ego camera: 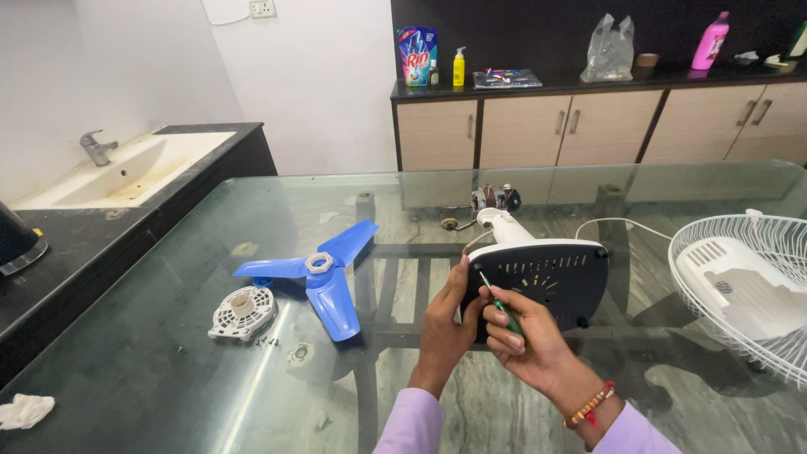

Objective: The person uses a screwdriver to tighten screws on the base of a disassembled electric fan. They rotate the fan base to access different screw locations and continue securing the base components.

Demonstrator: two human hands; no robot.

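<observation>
A fan base, white with a dark underside, lies tipped on the glass table with its underside towards me. My left hand grips its near left edge. My right hand holds a thin green-handled screwdriver, its tip touching the dark underside near the left edge. The white fan neck and a small motor extend away behind the base.
A blue three-blade fan propeller and a white round motor cover with small screws beside it lie to the left. A white wire fan guard sits at right. A sink counter stands left; cabinets with bottles stand behind.
</observation>
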